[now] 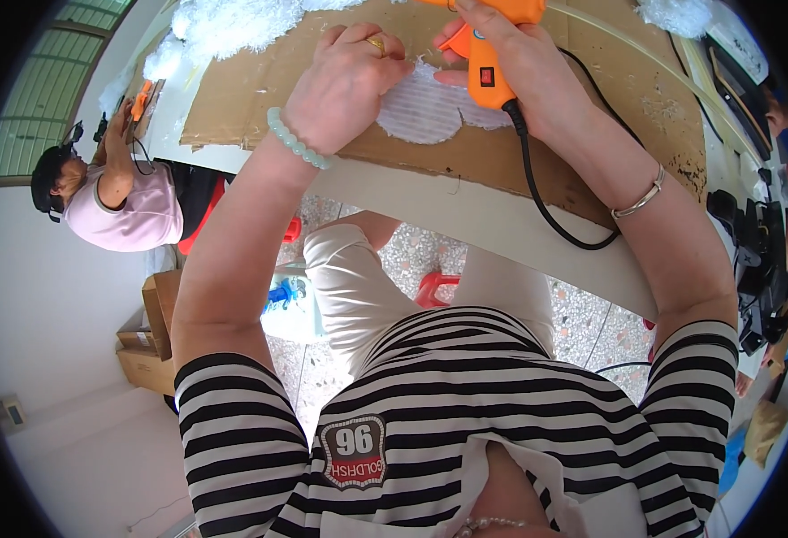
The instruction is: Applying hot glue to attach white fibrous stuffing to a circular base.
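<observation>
An orange glue gun (pixel 489 79) with a red switch and a black cord is gripped in my right hand (pixel 546 85), its front part cut off by the top edge of the view. On the brown cardboard (pixel 251 99) lies a white, ribbed piece of soft material (pixel 421 115) with a wavy lower edge. My left hand (pixel 345 85) is closed, fingers curled, at the left edge of this piece. Its fingertips are turned away, so what they pinch is hidden. The gun's handle hangs just above the right part of the white piece.
Fluffy white material (pixel 228 27) is heaped at the far left of the table. The black cord (pixel 542 197) loops past the table's front edge. Another person (pixel 125 206) sits at the left with an orange tool (pixel 141 99). Dark equipment (pixel 748 251) stands along the right.
</observation>
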Demonstrator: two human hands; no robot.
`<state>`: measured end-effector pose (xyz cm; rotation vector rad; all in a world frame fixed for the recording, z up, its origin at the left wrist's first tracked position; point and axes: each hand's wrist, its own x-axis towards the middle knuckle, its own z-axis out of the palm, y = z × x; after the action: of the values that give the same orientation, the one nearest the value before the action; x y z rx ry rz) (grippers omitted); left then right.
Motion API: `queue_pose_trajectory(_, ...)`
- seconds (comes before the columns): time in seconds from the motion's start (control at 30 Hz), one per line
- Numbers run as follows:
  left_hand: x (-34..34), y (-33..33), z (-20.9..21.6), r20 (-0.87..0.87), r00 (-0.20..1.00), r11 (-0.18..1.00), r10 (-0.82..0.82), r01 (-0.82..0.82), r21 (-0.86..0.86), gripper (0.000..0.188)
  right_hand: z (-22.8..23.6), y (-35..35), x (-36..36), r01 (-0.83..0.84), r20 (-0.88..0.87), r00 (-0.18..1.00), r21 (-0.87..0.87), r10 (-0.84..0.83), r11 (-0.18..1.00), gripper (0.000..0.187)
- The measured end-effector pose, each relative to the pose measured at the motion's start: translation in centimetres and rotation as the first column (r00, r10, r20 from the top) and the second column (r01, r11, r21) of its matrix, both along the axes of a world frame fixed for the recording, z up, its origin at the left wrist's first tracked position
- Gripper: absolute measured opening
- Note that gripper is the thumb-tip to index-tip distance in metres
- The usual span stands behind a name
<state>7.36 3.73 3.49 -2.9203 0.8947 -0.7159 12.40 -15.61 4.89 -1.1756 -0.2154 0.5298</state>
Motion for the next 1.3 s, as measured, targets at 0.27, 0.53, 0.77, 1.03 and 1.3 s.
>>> queue_pose_trajectory(0.27,0.1,0.4,0.0,-0.214,0.973,0.954,0.091,-0.147,-0.26,0.035,-1.2,0.2,0.8,-0.019,0.083,0.997,0.132,0.008,0.991,0.023)
queue_pose_trajectory(0.53,-1.3,0.9,1.7,-0.334,0.918,0.901,0.214,-0.317,-0.295,0.03,-0.6,0.4,0.3,-0.027,0.036,0.999,0.1,0.024,0.995,0.022)
queue_pose_trajectory(0.77,-7.7,-2.5,-0.3,0.002,0.963,0.882,0.27,-0.247,-0.401,0.02,0.4,0.1,0.0,0.03,0.092,0.995,0.123,-0.041,0.992,0.023)
queue_pose_trajectory(1.03,-8.5,-4.6,-3.0,0.078,0.931,0.908,0.356,-0.326,-0.263,0.03,-0.6,-1.3,-0.4,0.006,0.383,0.924,-0.028,0.006,1.0,0.038)
queue_pose_trajectory(1.3,-8.9,-5.1,-3.7,0.111,0.916,0.878,0.386,-0.327,-0.35,0.029,1.8,-3.0,0.2,-0.133,0.398,0.826,-0.55,0.399,0.825,0.038)
